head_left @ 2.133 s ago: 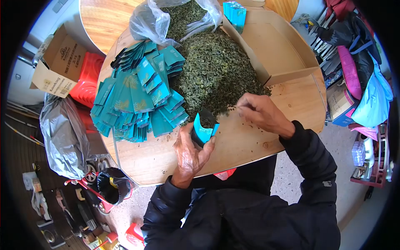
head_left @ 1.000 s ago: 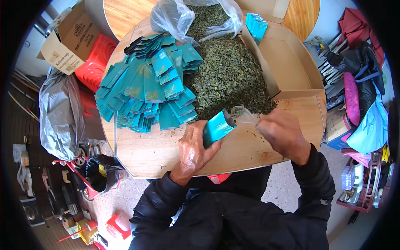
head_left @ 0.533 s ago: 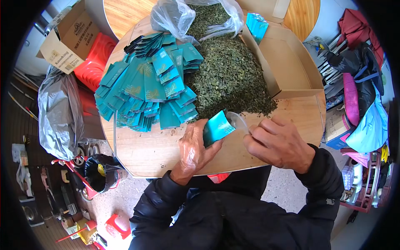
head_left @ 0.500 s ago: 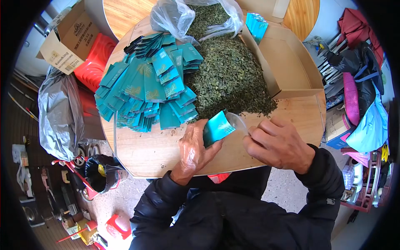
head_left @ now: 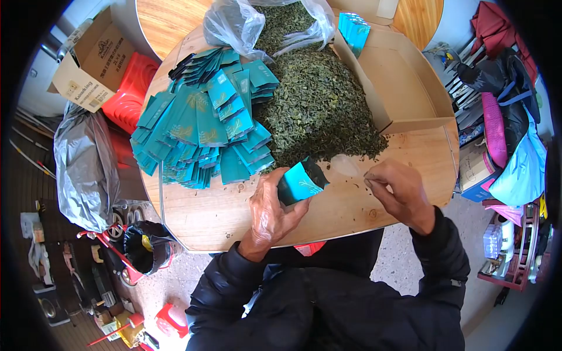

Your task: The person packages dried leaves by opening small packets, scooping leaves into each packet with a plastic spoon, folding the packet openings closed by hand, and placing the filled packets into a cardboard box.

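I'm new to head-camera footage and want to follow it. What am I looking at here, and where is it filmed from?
There is no machine here: a person works with two bare hands. The view comes from a camera worn on their head, looking forward and down.

The left hand holds an open teal pouch, its mouth tilted up. The right hand holds a clear scoop by its end, just beside the pouch.

On the wooden table lies a big mound of dried leaves, with a clear plastic bag behind it. Left of the mound are overlapping teal packets; right of it is a shallow cardboard box, with more packets at its far left.
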The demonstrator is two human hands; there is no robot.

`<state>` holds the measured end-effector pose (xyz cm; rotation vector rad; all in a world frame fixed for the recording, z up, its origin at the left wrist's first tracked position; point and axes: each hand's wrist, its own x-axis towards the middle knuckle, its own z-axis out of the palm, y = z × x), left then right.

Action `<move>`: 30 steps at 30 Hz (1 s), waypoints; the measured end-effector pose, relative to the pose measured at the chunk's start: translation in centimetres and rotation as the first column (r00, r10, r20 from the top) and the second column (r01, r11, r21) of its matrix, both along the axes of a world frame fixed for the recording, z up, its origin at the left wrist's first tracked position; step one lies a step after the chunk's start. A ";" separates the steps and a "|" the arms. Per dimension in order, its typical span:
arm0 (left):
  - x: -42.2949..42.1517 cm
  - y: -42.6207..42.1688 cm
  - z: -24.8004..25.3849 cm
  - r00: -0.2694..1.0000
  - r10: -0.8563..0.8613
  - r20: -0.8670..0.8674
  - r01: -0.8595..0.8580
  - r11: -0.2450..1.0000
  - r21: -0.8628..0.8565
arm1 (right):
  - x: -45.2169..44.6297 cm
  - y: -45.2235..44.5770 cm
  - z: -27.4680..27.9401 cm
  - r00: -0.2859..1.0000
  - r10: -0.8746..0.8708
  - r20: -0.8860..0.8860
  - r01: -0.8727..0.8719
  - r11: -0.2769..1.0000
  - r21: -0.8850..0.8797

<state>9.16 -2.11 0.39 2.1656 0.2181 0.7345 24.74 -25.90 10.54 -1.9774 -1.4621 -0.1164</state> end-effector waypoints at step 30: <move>-0.4 -4.1 3.3 0.989 -0.135 0.059 0.142 0.982 -0.124 | -4.1 3.1 -1.2 0.938 -0.006 -0.347 0.074 0.980 0.184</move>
